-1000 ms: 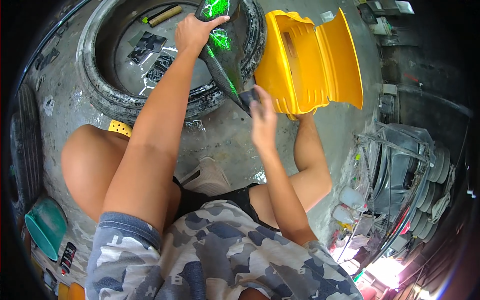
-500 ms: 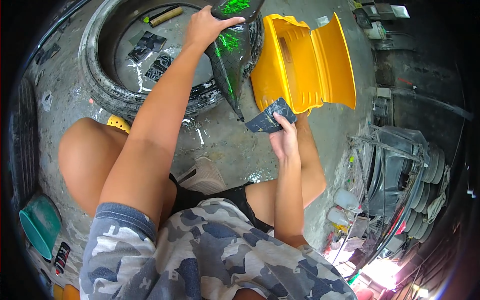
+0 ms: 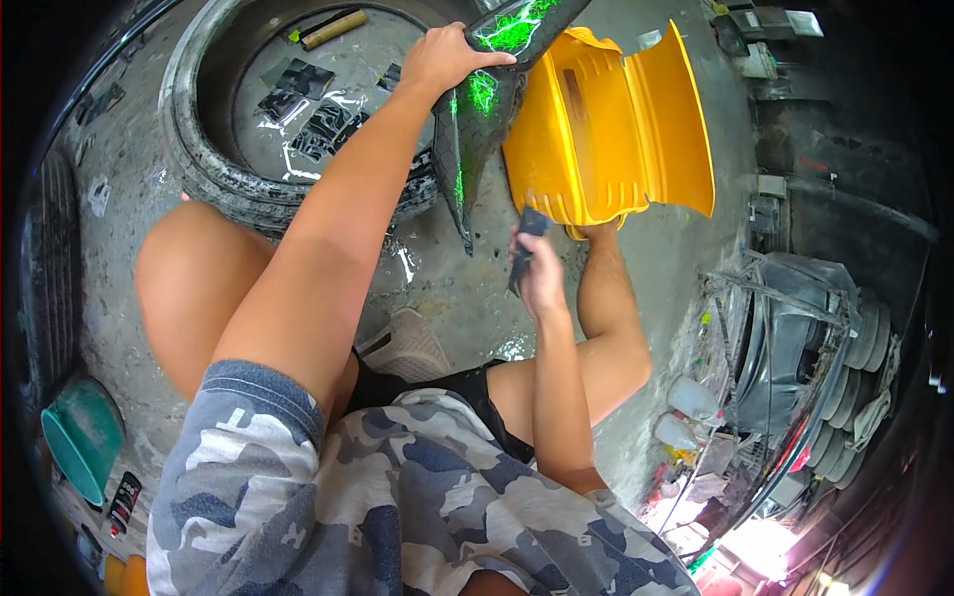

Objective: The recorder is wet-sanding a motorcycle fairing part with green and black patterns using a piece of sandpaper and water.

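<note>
My left hand [image 3: 440, 66] grips the upper part of a dark, patterned plastic panel [image 3: 487, 129], its fingers over the edge and the thumb stretched across it. Bright green marks cover parts of the panel, which tapers to a point at its lower end. Lower and to the right, my right hand [image 3: 542, 278] pinches a dark, bent piece of what looks like sandpaper [image 3: 529, 226]. Some motion blur softens that hand. The sandpaper stands apart from the panel's tip.
A big black tyre [image 3: 184, 139] lies at upper left, with dark sheets [image 3: 298, 81] and a brown stick [image 3: 334, 30] inside its ring. An open yellow plastic container [image 3: 542, 164] stands right of the panel. A teal basin [image 3: 84, 437] sits far left; a cluttered rack [image 3: 800, 308] is at right.
My left hand and the panel have shifted slightly right, and the panel has tilted. My right hand has moved down and left, turning the sandpaper from broadside to nearly edge-on.
</note>
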The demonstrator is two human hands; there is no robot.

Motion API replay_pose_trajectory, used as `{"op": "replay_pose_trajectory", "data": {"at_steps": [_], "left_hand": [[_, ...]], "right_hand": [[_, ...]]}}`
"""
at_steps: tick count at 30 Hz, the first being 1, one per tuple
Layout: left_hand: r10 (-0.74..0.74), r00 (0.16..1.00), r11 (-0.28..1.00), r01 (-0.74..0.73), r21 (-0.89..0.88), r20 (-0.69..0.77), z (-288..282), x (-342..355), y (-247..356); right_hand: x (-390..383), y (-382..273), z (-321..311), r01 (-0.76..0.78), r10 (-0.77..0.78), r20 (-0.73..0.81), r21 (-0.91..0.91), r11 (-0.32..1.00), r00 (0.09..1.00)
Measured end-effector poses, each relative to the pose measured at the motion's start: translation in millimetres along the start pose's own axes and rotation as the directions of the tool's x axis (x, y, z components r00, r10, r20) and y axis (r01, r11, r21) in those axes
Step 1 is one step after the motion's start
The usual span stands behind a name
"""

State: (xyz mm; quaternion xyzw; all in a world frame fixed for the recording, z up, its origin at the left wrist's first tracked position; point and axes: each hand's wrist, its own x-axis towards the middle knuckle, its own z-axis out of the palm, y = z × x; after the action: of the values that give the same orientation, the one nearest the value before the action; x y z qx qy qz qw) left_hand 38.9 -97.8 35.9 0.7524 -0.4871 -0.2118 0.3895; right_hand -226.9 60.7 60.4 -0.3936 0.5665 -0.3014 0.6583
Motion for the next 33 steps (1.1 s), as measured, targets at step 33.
{"op": "replay_pose_trajectory", "data": {"at_steps": [33], "left_hand": [[-0.264,0.963,0.963,0.266,-0.042,0.047,-17,-21,35]], "right_hand": [[-28,47,67,0.247,-0.617,0.266,-0.962,-0.118,0.74]]}}
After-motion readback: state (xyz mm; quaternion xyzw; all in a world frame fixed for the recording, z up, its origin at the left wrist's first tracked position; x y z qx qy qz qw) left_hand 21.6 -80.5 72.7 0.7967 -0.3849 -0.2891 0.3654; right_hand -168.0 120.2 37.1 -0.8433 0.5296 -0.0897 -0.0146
